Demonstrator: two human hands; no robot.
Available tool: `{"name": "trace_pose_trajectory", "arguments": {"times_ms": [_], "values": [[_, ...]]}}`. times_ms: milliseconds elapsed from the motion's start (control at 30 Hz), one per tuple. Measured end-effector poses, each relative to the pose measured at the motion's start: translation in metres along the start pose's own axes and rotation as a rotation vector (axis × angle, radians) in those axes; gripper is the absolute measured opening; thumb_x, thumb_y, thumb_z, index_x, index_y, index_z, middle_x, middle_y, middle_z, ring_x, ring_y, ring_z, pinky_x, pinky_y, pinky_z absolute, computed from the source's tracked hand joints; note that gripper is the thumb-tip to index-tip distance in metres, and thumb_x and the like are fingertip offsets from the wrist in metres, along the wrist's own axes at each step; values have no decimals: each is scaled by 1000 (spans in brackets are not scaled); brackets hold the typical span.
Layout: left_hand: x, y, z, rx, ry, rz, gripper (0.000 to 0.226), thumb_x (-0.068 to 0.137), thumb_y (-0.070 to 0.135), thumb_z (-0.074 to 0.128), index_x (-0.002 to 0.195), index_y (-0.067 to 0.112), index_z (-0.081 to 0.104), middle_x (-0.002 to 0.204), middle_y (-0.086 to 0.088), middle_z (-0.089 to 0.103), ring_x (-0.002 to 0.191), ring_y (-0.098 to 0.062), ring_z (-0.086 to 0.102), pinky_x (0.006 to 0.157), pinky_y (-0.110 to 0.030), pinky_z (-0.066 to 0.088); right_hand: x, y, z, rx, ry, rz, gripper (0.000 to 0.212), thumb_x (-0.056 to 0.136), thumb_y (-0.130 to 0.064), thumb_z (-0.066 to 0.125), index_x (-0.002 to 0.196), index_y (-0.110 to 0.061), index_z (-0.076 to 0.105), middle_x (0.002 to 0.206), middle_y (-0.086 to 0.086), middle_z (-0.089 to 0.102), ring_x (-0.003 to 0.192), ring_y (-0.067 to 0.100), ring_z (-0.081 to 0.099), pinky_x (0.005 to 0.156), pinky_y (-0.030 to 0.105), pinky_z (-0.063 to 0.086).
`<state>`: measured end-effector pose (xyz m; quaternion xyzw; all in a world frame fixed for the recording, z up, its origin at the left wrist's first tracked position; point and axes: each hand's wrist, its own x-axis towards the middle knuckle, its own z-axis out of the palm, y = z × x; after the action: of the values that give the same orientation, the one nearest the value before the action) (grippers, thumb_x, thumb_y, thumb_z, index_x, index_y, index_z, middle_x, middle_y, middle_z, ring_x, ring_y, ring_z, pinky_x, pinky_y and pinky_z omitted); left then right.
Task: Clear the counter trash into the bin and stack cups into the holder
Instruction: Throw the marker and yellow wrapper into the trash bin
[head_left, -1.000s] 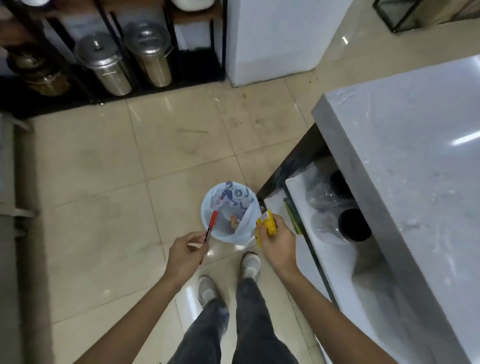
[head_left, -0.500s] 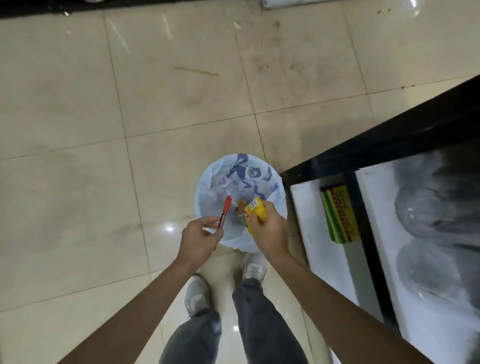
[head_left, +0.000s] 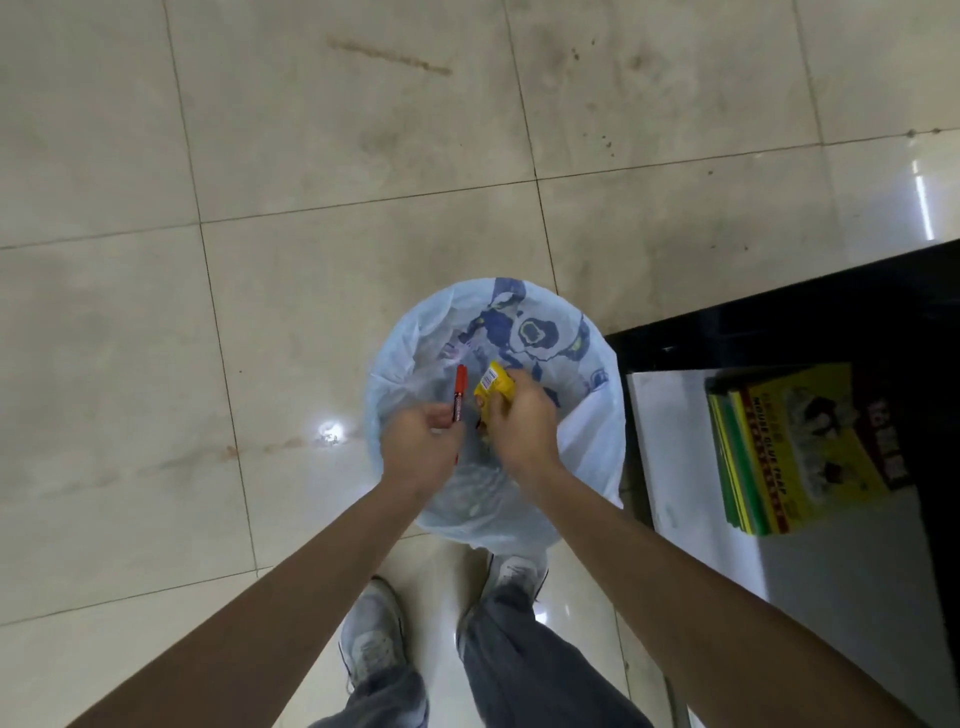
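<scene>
Over the bin (head_left: 597, 415), both hands low inside the rim line. Left hand (head_left: 423, 447) pinches a red marker (head_left: 460, 393), fingers curled close around its lower barrel, cap end pointing up and away. Right hand (head_left: 524, 428) has fingers folded tight on a yellow packet (head_left: 493, 387); a white label patch shows on the packet's top edge. Neither item released yet; both sit above the liner's open mouth, just beside each other, not touching as far as I can tell.

Progress, as a judgement: mid-way through the trash half of the job. These two pieces are at the drop point. Some pale scraps seem to lie at the bottom of the liner, too blurred to name. Counter top not in view, so what trash is left there cannot be told. No cups or holder visible; the stacking part looks untouched from here.

Materials: liner is thin, translucent bluish-white plastic, wrinkled, printed with blue shapes on the far side, draped over a round bin. Marker is a smooth, straight plastic cylinder. Packet looks like crumpled glossy foil or film. Floor (head_left: 260, 208) is polished beige tile, scuffed and stained, with glare spots. To the right, a dark-framed shelf (head_left: 675, 467) with a white board, carrying flat yellow-and-green boxes (head_left: 779, 457).
</scene>
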<state>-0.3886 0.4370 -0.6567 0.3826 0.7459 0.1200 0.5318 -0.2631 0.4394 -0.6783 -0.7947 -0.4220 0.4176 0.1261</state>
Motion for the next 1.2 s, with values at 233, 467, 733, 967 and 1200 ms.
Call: {"name": "trace_pose_trajectory", "arguments": {"times_ms": [233, 467, 733, 967, 1200], "values": [[7, 4, 3, 175, 37, 75, 10, 89, 8, 64, 91, 7, 74, 90, -11, 77, 89, -25, 71, 80, -33, 54, 4, 5, 1, 16, -17, 36, 14, 102, -13, 52, 110, -7, 63, 97, 13, 70, 94, 31, 66, 86, 46, 55], [3, 5, -10, 299, -15, 268, 38, 85, 3, 67, 122, 10, 69, 115, -11, 72, 106, -28, 67, 93, -31, 50, -6, 7, -8, -7, -22, -40, 33, 98, -9, 55, 130, -8, 60, 123, 11, 68, 117, 27, 62, 99, 43, 52], [-29, 24, -33, 463, -59, 420, 49, 90, 14, 64, 138, 20, 60, 138, -2, 62, 127, -21, 55, 98, -23, 40, -39, -7, -27, -12, 9, -217, 36, 96, -17, 65, 132, -17, 61, 128, -1, 66, 118, 14, 57, 88, 18, 38], [-95, 60, -88, 605, -43, 493, 53, 91, 25, 66, 143, 27, 55, 150, 3, 52, 135, -24, 47, 103, -33, 45, -102, -45, -90, -28, 49, -315, 34, 94, -16, 67, 128, -15, 64, 121, 3, 67, 110, 24, 65, 86, 37, 55], [-175, 111, -147, 730, -18, 664, 55, 84, 22, 74, 138, 23, 61, 149, 0, 54, 129, -31, 54, 86, -44, 58, -171, -93, -162, -166, 147, -433, 29, 93, -14, 66, 121, -12, 68, 119, 5, 69, 114, 27, 65, 95, 48, 51]]}}
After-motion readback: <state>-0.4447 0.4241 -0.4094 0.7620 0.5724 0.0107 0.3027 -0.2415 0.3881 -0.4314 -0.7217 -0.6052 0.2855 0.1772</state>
